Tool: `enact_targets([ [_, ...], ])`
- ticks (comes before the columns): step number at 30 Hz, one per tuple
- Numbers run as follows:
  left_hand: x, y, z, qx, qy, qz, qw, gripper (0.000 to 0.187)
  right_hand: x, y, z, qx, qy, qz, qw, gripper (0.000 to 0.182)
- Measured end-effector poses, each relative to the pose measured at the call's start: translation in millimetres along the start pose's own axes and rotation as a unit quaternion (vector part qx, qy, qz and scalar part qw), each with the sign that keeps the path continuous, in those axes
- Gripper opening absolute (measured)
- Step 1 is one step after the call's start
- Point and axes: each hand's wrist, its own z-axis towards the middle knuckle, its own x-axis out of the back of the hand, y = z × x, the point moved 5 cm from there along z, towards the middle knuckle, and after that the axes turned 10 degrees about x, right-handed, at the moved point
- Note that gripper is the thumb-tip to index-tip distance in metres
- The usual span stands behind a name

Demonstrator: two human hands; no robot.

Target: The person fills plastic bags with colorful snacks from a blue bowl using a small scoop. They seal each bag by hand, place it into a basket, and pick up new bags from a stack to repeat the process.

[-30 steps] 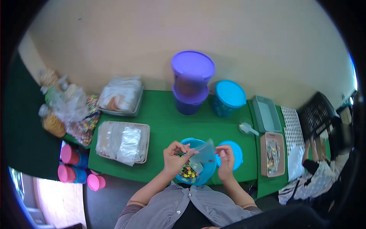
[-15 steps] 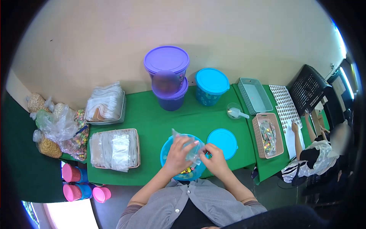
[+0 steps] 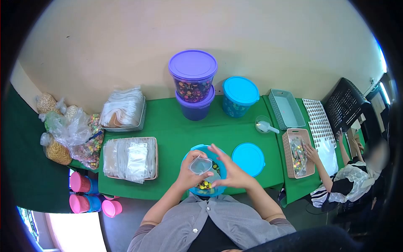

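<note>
My left hand (image 3: 189,173) grips a small clear plastic bag (image 3: 201,166), its mouth spread wide and facing up. Fingers apart and nothing in them, my right hand (image 3: 233,173) is beside the bag on its right. Below both hands is an uncovered blue tub (image 3: 197,147), at the table's front edge. Small colourful pieces, apparently wrapped candies (image 3: 205,185), show inside it. My hands cover part of the tub. To its right a round blue lid (image 3: 248,160) lies flat on the green cloth.
Bag-filled baskets (image 3: 157,161) stand left, beside bulging snack bags (image 3: 79,138). Stacked purple tubs (image 3: 194,77) and a lidded blue tub (image 3: 239,98) stand behind. At right are a scoop (image 3: 270,129), a grey basket (image 3: 289,111) and a co-worker's hand (image 3: 310,153) at a pink basket (image 3: 312,168).
The bag's mouth has opened wide. My right hand has let go of the bag and spread its fingers. The co-worker's hand has reached the pink basket. The view has shifted slightly.
</note>
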Motion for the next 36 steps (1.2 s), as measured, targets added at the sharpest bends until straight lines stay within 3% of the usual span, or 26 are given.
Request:
enact_targets([
  [2, -6, 0, -4, -0.008, -0.012, -0.057, 0.998, 0.051, -19, 3, -9, 0.011, -0.120, -0.058, 0.991, 0.058],
  [3, -6, 0, -8, -0.004, 0.006, -0.115, 0.993, 0.053, -18, 14, -15, 0.010, -0.119, -0.058, 0.991, 0.058],
  [5, -4, 0, -9, 0.000, 0.025, -0.171, 0.985, 0.055, -24, 51, -29, -0.104, -0.215, -0.013, 0.971, 0.065],
  [8, 6, 7, -6, -0.053, 0.062, -0.186, 0.979, 0.051, -30, 27, -19, -0.051, -0.177, -0.009, 0.983, 0.060],
  [12, 12, 23, -4, -0.082, 0.065, -0.189, 0.977, 0.051, -33, 28, -25, -0.097, -0.215, 0.003, 0.972, 0.058],
  [14, 20, 28, -1, -0.092, 0.080, -0.189, 0.974, 0.051, -25, 35, -14, -0.046, -0.066, 0.088, 0.993, 0.048],
  [15, 30, 32, 0, -0.116, 0.136, -0.148, 0.973, 0.052, -23, 41, -10, -0.048, -0.068, 0.089, 0.993, 0.048],
  [16, 40, 36, -1, -0.139, 0.190, -0.104, 0.966, 0.053, -21, 49, -6, -0.047, -0.123, -0.026, 0.991, 0.044],
  [18, 58, 30, -3, -0.114, 0.216, -0.076, 0.967, 0.049, -26, 80, -9, -0.063, -0.262, -0.193, 0.944, 0.039],
  [19, 68, 27, -5, -0.089, 0.238, -0.047, 0.966, 0.046, -30, 97, -12, -0.064, -0.262, -0.191, 0.944, 0.039],
  [21, 77, 26, -9, -0.074, 0.243, -0.029, 0.967, 0.043, -49, 136, -29, -0.049, -0.446, -0.311, 0.838, 0.045],
  [22, 81, 27, -10, -0.073, 0.258, -0.039, 0.962, 0.043, -54, 151, -36, -0.048, -0.447, -0.310, 0.838, 0.045],
  [24, 88, 26, -15, -0.074, 0.279, -0.047, 0.956, 0.043, -68, 173, -50, -0.012, -0.505, -0.409, 0.760, 0.034],
  [25, 90, 22, -17, -0.058, 0.287, 0.005, 0.956, 0.043, -74, 179, -51, -0.009, -0.508, -0.406, 0.760, 0.034],
  [27, 97, 11, -20, -0.040, 0.299, 0.057, 0.952, 0.043, -81, 198, -61, -0.025, -0.609, -0.541, 0.580, 0.026],
  [29, 102, -4, -20, 0.029, 0.291, 0.183, 0.939, 0.044, -85, 203, -63, 0.017, -0.620, -0.554, 0.556, 0.024],
  [30, 99, -8, -22, 0.048, 0.301, 0.165, 0.938, 0.043, -86, 202, -62, 0.055, -0.625, -0.568, 0.533, 0.023],
  [36, 74, -40, -26, 0.081, 0.290, 0.190, 0.935, 0.042, -82, 171, -42, 0.223, -0.601, -0.550, 0.535, 0.025],
])
